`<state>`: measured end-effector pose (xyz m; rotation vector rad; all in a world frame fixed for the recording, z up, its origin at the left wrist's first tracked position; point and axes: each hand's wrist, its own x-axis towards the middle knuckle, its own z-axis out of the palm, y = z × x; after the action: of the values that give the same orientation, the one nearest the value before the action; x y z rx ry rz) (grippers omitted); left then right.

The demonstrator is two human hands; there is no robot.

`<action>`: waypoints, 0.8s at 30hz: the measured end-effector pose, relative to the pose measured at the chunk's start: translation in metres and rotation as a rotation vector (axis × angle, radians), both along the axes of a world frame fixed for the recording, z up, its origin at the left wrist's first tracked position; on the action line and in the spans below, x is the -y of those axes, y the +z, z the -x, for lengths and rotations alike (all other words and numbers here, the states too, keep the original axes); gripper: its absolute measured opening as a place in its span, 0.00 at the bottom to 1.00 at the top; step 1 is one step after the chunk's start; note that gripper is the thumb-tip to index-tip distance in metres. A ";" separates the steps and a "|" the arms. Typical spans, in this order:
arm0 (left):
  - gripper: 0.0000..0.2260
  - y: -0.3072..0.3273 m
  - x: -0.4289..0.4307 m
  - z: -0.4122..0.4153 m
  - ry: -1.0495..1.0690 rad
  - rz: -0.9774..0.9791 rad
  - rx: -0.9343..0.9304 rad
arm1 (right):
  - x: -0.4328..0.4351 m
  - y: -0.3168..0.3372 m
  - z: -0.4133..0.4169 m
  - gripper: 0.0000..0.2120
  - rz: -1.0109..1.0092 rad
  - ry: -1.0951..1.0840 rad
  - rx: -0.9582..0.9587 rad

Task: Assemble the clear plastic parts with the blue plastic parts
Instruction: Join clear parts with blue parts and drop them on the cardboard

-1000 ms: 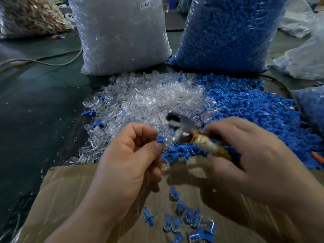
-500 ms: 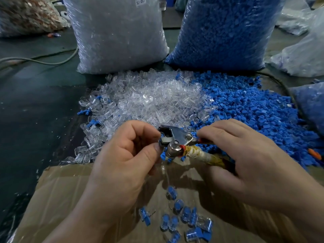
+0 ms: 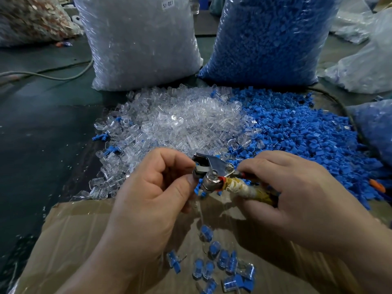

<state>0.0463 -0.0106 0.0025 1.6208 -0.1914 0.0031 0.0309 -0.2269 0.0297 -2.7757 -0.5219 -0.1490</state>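
A heap of loose clear plastic parts (image 3: 180,122) lies in the middle of the table, with a heap of blue plastic parts (image 3: 307,136) to its right. My right hand (image 3: 297,194) grips a metal plier-like tool (image 3: 214,172) by its tape-wrapped handle. My left hand (image 3: 157,189) is curled at the tool's jaws, thumb and fingers pinched together there; the part in them is hidden. Several assembled clear-and-blue pieces (image 3: 220,266) lie on the cardboard (image 3: 74,240) below my hands.
A big bag of clear parts (image 3: 140,41) and a big bag of blue parts (image 3: 269,39) stand behind the heaps. More plastic bags (image 3: 364,68) sit at the right. A cable (image 3: 53,75) runs across the dark table at the left. A small orange item (image 3: 377,185) lies far right.
The tool has come down to my left hand's fingertips, and its jaws now sit against them. The blue part seen at my left thumb a second ago is hidden.
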 end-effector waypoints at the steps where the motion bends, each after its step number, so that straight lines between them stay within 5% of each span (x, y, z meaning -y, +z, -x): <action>1: 0.08 0.000 -0.001 -0.001 0.032 -0.026 0.004 | 0.002 0.000 0.000 0.22 0.017 -0.017 0.016; 7: 0.11 0.000 -0.004 -0.003 -0.002 -0.182 -0.168 | 0.014 -0.007 -0.021 0.26 0.160 -0.236 0.121; 15: 0.13 -0.005 0.005 0.000 -0.004 -0.186 -0.276 | 0.014 -0.013 -0.037 0.34 0.264 -0.277 -0.045; 20: 0.10 -0.011 0.007 0.001 0.016 -0.219 -0.229 | -0.010 -0.006 -0.016 0.22 0.055 -0.150 0.189; 24: 0.07 -0.014 0.009 0.003 0.025 -0.280 -0.111 | -0.037 -0.013 -0.006 0.07 0.082 0.089 0.233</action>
<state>0.0435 -0.0192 -0.0112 1.8972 -0.0880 -0.0977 0.0367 -0.1902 0.0162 -2.8239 -0.7233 -0.4443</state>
